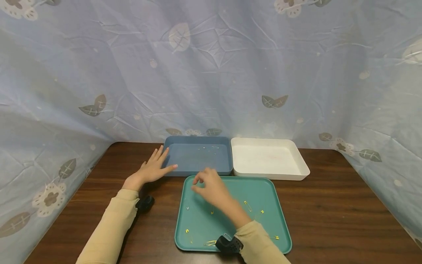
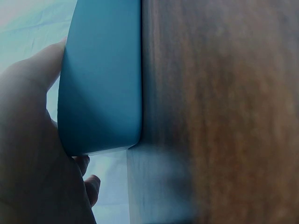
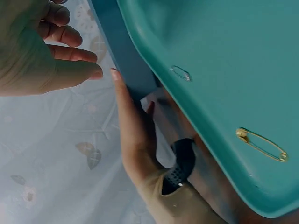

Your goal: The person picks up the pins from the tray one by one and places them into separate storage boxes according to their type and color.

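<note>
My left hand [image 1: 151,169], fingers spread, rests at the left rim of the blue tray [image 1: 197,169]. In the left wrist view, the thumb and fingers lie along the outside of that tray's wall [image 2: 100,88]. My right hand [image 1: 211,186] hovers over the far left part of the green tray [image 1: 230,242], its fingers loosely bent. No object shows between its thumb and fingers [image 3: 70,53] in the right wrist view. A gold safety pin [image 3: 261,144] and a small silver safety pin [image 3: 181,73] lie on the green tray near this hand.
Several more gold safety pins [image 1: 248,206] are scattered over the green tray, some partly hidden by the right forearm. A few small silver pins [image 1: 215,147] lie in the blue tray. A white tray [image 1: 268,172] stands right of it on the wooden table [image 1: 333,205], before a patterned curtain [image 1: 217,91].
</note>
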Motion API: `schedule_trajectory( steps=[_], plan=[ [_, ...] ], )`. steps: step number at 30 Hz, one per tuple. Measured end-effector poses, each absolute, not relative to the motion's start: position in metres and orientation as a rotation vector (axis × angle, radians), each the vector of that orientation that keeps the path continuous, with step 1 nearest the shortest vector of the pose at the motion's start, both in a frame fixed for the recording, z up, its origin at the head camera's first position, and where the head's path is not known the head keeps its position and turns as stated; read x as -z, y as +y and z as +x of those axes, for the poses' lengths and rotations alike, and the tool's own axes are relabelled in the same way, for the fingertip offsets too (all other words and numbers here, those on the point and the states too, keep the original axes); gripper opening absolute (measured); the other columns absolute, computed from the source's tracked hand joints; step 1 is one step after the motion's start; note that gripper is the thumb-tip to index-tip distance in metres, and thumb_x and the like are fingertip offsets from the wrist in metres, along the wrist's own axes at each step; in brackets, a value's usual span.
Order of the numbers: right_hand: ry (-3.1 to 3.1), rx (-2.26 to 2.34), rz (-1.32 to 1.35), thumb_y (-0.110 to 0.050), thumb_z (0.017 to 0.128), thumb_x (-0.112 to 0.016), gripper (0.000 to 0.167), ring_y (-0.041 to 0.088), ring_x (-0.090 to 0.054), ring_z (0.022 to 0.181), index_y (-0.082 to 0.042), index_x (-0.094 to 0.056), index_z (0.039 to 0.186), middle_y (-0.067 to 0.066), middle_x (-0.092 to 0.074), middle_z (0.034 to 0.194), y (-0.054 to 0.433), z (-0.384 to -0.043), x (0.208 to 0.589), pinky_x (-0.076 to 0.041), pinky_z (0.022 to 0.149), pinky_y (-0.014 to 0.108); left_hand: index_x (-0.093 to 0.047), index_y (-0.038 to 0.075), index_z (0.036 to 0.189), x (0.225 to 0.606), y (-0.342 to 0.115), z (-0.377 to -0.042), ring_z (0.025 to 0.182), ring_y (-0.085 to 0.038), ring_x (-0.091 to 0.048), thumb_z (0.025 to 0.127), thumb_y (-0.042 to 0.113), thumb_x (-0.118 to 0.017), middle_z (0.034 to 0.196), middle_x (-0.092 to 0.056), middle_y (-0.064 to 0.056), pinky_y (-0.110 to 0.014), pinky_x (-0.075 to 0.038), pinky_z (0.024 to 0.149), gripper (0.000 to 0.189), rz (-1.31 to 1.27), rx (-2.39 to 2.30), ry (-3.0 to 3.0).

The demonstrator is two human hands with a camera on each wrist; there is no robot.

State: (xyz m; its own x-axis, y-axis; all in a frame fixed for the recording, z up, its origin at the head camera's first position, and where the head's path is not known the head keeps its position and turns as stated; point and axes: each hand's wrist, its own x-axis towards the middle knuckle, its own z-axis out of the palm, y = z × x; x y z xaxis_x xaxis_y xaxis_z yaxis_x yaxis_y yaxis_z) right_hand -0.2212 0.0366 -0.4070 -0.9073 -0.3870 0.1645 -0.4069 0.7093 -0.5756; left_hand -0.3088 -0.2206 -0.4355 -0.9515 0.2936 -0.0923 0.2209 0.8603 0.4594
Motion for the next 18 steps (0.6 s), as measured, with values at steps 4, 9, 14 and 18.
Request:
schedule_trajectory(
  steps=[4, 9, 14, 18],
  plan=[
    [-2.933, -0.908, 0.743, -0.028, 0.086, -0.075, 0.013, 0.014, -0.044, 0.085, -0.017, -0.070, 0.091, 0.004, -0.057, 0.091, 0.034, -0.218, 0.410, -0.040, 0.068, 0.025, -0.002, 0.017, 0.158, 0.437, -0.221, -0.309, 0.151, -0.042, 0.006, 0.091, 0.071, -0.042, 0.164, 0.008, -0.016, -0.080, -0.006, 0.105, 0.094, 0.401, -0.685, 2.875],
    [-2.992, -0.799, 0.839, -0.031, 0.083, -0.077, 0.018, 0.012, -0.044, 0.081, -0.016, -0.071, 0.091, 0.003, -0.058, 0.090, 0.030, -0.217, 0.414, -0.040, 0.068, 0.024, -0.001, 0.019, 0.158, 0.438, -0.221, -0.309, 0.151, -0.042, 0.006, 0.092, 0.071, -0.041, 0.164, 0.009, -0.016, -0.079, -0.006, 0.105, 0.093, 0.405, -0.675, 2.874],
    [-3.036, -0.649, 0.881, -0.036, 0.079, -0.080, 0.023, 0.011, -0.046, 0.083, -0.017, -0.071, 0.088, -0.003, -0.060, 0.091, 0.025, -0.214, 0.420, -0.041, 0.071, 0.024, 0.000, 0.019, 0.158, 0.437, -0.222, -0.309, 0.151, -0.042, 0.007, 0.092, 0.070, -0.042, 0.164, 0.011, -0.014, -0.079, -0.005, 0.105, 0.093, 0.414, -0.691, 2.865],
    [-3.075, -0.591, 0.861, -0.039, 0.078, -0.080, 0.024, 0.011, -0.045, 0.085, -0.019, -0.069, 0.086, -0.004, -0.058, 0.091, 0.020, -0.210, 0.422, -0.040, 0.069, 0.024, 0.000, 0.019, 0.158, 0.437, -0.222, -0.309, 0.151, -0.042, 0.006, 0.092, 0.069, -0.042, 0.164, 0.011, -0.015, -0.080, -0.005, 0.105, 0.093, 0.422, -0.686, 2.866]
  ],
)
